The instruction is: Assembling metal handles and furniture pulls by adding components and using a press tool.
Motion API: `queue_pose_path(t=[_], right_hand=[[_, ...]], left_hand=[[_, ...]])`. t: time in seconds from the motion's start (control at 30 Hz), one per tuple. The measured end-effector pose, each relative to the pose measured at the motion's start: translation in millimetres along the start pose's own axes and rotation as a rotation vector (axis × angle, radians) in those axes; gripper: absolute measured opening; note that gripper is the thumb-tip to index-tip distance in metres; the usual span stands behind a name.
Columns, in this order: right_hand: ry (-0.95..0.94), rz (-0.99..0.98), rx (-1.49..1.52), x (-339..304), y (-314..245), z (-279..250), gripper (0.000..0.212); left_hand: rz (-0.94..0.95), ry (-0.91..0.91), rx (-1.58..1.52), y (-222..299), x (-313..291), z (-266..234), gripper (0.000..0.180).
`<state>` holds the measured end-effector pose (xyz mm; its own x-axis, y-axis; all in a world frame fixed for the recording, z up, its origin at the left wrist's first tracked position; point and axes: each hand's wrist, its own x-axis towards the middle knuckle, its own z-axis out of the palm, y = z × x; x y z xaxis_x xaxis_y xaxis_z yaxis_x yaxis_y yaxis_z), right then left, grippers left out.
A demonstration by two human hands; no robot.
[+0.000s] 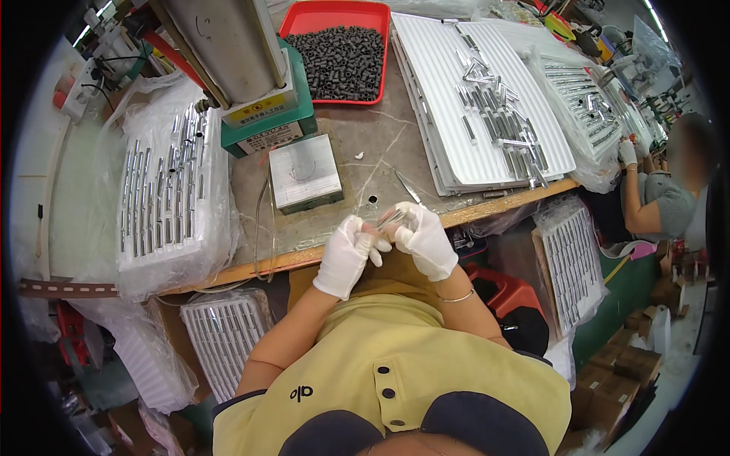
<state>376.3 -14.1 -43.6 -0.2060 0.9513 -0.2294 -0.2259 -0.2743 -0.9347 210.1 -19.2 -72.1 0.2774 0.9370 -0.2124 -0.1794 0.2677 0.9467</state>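
Note:
Close to the bench's front edge my two hands meet, both in white gloves with bare fingertips. My left hand (346, 254) is closed, with its thumb and fingers pinched on one end of a small shiny metal tube (391, 220). Around the tube's other end the fingers of my right hand (426, 239) are closed too. Fingers partly cover the tube. Just beyond my right hand lies a thin pointed metal tool (409, 187) on the bench. A flat metal block (306, 171) on a green base stands beyond my left hand.
Behind the block stands a green press (268, 125). A red tray (386, 53) holds many black sleeves. White ribbed trays (426, 99) at right carry loose metal tubes; a plastic-wrapped tray (144, 262) at left holds rows. A co-worker (661, 197) sits far right.

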Motion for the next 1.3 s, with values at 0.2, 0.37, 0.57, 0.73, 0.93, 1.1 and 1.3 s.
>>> queue_pose_path(t=[0.2, 0.37, 0.57, 0.73, 0.93, 1.1, 1.3], right_hand=[[0.334, -0.245, -0.244, 29.8, 1.8, -26.6, 0.009], [0.288, -0.196, -0.166, 44.5, 3.8, -18.7, 0.011], [0.178, -0.405, -0.382, 40.7, -1.5, 2.6, 0.013], [0.084, -0.351, -0.434, 30.3, -13.5, 24.5, 0.013], [0.040, -0.381, -0.406, 24.3, -15.5, 36.7, 0.014], [0.023, -0.513, -0.652, 23.0, -14.5, 45.5, 0.017], [0.010, -0.882, -1.006, 34.2, -6.7, 49.5, 0.017]], left_hand=[[0.176, 0.225, 1.032, 14.8, 39.6, -7.0, 0.048], [0.339, 0.220, 1.113, -16.8, 60.9, -10.2, 0.035], [0.193, 0.206, 1.016, 12.5, 28.0, -15.7, 0.026], [0.344, 0.261, 0.943, 17.3, 9.6, -25.7, 0.026], [0.389, 0.304, 0.771, 10.0, 2.2, -33.3, 0.024], [0.433, 0.327, 0.819, 14.0, -2.5, -36.3, 0.023], [0.450, 0.344, 1.081, 14.4, -6.6, -44.2, 0.023]])
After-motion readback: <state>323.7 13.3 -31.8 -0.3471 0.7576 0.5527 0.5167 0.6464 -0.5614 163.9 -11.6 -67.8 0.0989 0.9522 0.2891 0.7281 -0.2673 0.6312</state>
